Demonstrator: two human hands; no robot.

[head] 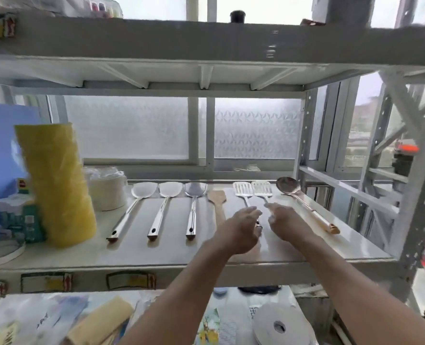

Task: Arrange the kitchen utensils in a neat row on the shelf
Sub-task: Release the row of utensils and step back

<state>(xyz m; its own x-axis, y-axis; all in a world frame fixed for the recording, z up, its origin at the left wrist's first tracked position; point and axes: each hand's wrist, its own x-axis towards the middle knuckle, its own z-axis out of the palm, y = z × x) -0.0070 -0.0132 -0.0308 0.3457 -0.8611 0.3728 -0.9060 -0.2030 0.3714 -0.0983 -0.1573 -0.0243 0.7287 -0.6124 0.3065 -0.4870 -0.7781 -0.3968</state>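
Note:
Several utensils lie side by side on the white shelf [171,250], heads toward the window. From the left come three steel turners [144,190] [170,189] [195,189], a wooden spatula [217,196], two slotted turners [243,189] [261,188] and a ladle [287,186] with a wooden handle end. My left hand [241,229] hovers over the handle of the left slotted turner, fingers loosely spread. My right hand [285,224] hovers over the handle of the right slotted turner, fingers apart. Both handles are mostly hidden under the hands, and neither hand is clearly gripping anything.
A tall stack of yellow sponges [57,183] and a white roll [108,188] stand at the shelf's left, with small packets [19,217] beside them. A steel upright [415,195] bounds the right side. The upper shelf [206,46] hangs overhead. Bags and tape rolls [278,327] lie below.

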